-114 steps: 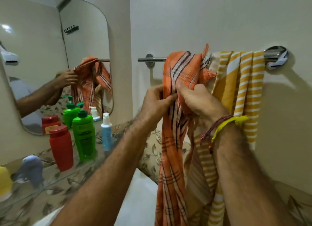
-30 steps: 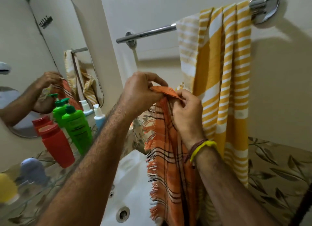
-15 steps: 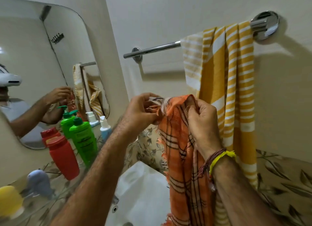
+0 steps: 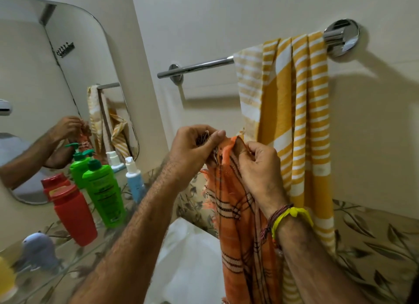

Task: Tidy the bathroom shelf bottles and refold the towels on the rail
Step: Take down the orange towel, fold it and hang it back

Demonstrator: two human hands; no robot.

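An orange checked towel (image 4: pixel 235 226) with a fringed edge hangs down from both my hands, off the rail. My left hand (image 4: pixel 192 149) pinches its top fringe between thumb and fingers. My right hand (image 4: pixel 260 170) grips the top edge right beside it. A yellow and white striped towel (image 4: pixel 294 113) hangs over the right part of the chrome rail (image 4: pixel 199 66). On the glass shelf (image 4: pixel 68 265) at the left stand a red bottle (image 4: pixel 72 213), a green pump bottle (image 4: pixel 104 195) and a small blue and white bottle (image 4: pixel 135 181).
A wall mirror (image 4: pixel 34 81) above the shelf reflects my arm and the bottles. A grey whale-shaped object (image 4: pixel 38 250) and a yellow object (image 4: pixel 5 278) sit on the shelf's near end. A white basin (image 4: pixel 188 258) lies below. Leaf-patterned tiles (image 4: pixel 374 247) line the lower wall.
The orange towel came off the rail and now hangs from both hands below it. Over the last second my hands have worked along its top edge to the fringe.
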